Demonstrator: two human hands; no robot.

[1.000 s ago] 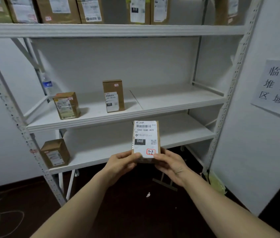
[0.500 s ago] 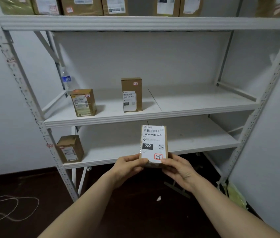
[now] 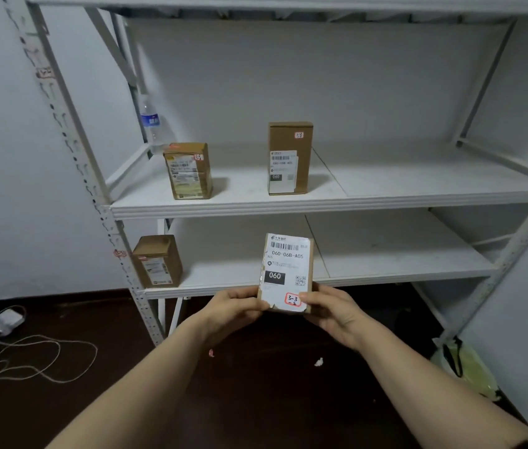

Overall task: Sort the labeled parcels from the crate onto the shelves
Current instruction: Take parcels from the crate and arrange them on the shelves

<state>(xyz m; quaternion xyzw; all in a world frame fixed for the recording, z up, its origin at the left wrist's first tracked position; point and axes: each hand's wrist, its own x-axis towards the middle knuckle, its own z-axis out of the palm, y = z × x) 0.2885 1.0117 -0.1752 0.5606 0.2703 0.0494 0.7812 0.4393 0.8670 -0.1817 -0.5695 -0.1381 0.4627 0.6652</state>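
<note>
Brown cardboard shows only at the edges of the held parcel [image 3: 287,273], its front almost covered by a white shipping label. It is upright in the air in front of the lower shelf [image 3: 402,273] and touches no shelf. The left hand [image 3: 233,307] curls round its lower left edge and the right hand [image 3: 334,314] clamps its lower right corner, so both grip the bottom only. The likely slips follow from that: with the top free, the parcel could tip away as it is reached forward. The label's lower edge looks torn and could peel further under the thumbs. A misread shelf code would send it to the wrong level. Set down carelessly on the middle shelf [image 3: 385,202], it could topple the tall parcel [image 3: 289,158] standing there on end. The printed label reads "060-06B-A05" under a barcode, with "060" in white on a black block and a QR code beside it. A red-bordered sticker carries handwritten "3-3" with what looks like "-2" below. The tall parcel's label appears to read the same "060-06B A05" and "060", but its red sticker is too small to read. The squat parcel [image 3: 188,171] and the lower-shelf parcel [image 3: 157,262] have illegible labels. The crate is out of view.
</note>
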